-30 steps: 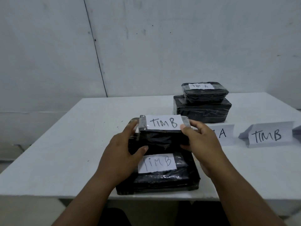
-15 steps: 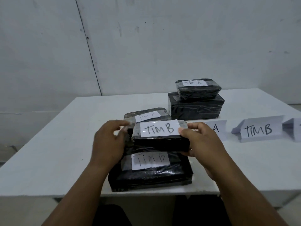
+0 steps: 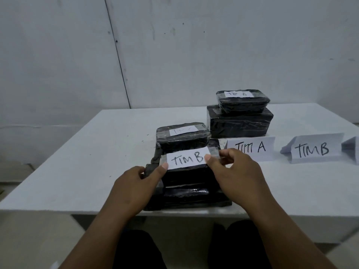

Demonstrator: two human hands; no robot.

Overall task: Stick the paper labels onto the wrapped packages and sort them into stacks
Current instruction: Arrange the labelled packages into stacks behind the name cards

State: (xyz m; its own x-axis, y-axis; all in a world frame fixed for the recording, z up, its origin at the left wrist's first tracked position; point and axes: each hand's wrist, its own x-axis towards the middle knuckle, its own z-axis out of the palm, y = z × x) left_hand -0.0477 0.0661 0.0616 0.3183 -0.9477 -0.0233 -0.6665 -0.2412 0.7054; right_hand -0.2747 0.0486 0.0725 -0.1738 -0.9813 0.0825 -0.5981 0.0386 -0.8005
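2 hands work at the near edge of a white table. The left hand grips the left end of a black wrapped package, thumb tip pressed on the lower left corner of its paper label, which reads "TIM B"; the other fingers curl round the package's side. The right hand pinches the label's right end, where clear tape shows, between thumb and fingers.

This package sits on top of a larger black package at the table's front edge, a near stack of 2. Just behind it lies a third package with a faint white label I cannot read. Whether it rests on the table or on another package I cannot tell.

Farther back and to the right stands a second stack of 2: a small package labelled "TIM A" on a big one. That makes 5 packages in view.

In front of that stack stand 2 folded paper signs, "TIM A" and, to its right, "TIM B". A third folded paper is cut off at the right edge.
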